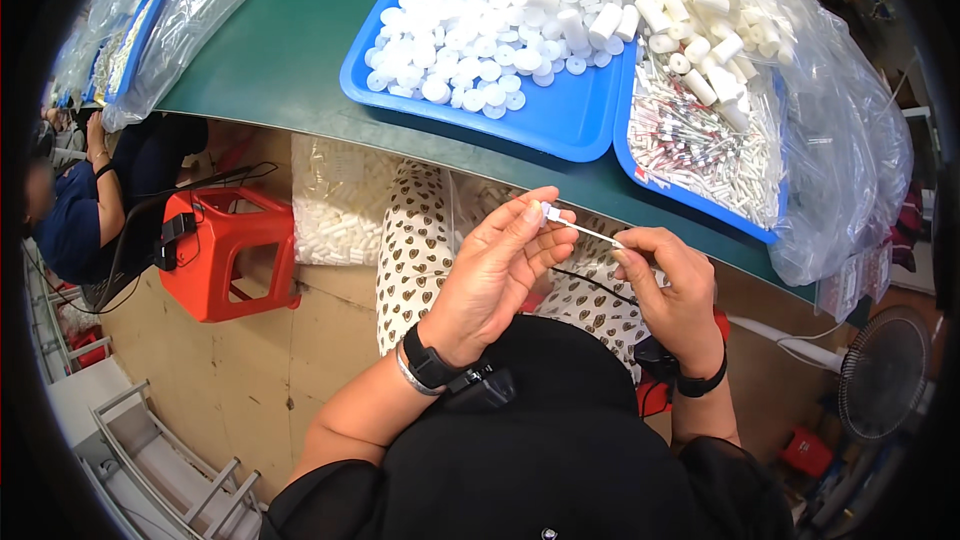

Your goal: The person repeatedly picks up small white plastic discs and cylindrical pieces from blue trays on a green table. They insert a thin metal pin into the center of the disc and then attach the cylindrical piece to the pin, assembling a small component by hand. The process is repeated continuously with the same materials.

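Above my lap, close to the table's front edge, my left hand is closed, pinching a small white plastic piece between thumb and fingertips. From that piece a thin white rod runs to the right. Its other end is gripped by the thumb and forefinger of my right hand. Whether the rod sits inside the white piece or only touches it I cannot tell. Beyond my hands a blue tray holds many white discs. The neighbouring blue tray has thin white parts and white cylinders.
The green table has its front edge just past my hands. Clear plastic bags drape beside the right tray. A red stool stands left on the floor, near a seated person. A fan is at the right.
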The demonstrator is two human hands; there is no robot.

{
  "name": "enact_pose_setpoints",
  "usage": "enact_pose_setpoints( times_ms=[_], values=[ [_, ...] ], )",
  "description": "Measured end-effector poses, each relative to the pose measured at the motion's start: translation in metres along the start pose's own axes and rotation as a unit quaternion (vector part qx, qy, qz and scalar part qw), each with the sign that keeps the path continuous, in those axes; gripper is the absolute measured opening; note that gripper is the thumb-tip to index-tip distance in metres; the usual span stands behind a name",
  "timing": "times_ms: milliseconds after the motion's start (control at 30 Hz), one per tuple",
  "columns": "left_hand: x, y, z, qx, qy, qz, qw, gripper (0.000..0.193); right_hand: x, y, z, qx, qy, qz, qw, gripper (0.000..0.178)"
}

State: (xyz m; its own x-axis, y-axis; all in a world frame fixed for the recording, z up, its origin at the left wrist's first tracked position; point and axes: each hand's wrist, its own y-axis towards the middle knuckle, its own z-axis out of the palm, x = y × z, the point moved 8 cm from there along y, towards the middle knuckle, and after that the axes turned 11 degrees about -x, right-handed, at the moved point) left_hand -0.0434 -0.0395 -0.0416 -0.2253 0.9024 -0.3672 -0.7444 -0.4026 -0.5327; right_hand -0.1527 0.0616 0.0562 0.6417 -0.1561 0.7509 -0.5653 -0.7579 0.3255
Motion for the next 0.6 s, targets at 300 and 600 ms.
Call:
enact_pose_setpoints(
  times_ms=[300, 600],
  values=[
    [0.005, 0.000, 0.000, 0.019, 0.082, 0.036, 0.996, 0.037, 0.005, 0.000, 0.003, 0.008, -0.046, -0.059, 0.997, 0.007],
    [0.016, -0.013, 0.014, 0.066, 0.207, 0.093, 0.972, 0.042, -0.035, -0.016, 0.038, 0.130, 0.332, 0.345, 0.868, 0.016]
  ],
)
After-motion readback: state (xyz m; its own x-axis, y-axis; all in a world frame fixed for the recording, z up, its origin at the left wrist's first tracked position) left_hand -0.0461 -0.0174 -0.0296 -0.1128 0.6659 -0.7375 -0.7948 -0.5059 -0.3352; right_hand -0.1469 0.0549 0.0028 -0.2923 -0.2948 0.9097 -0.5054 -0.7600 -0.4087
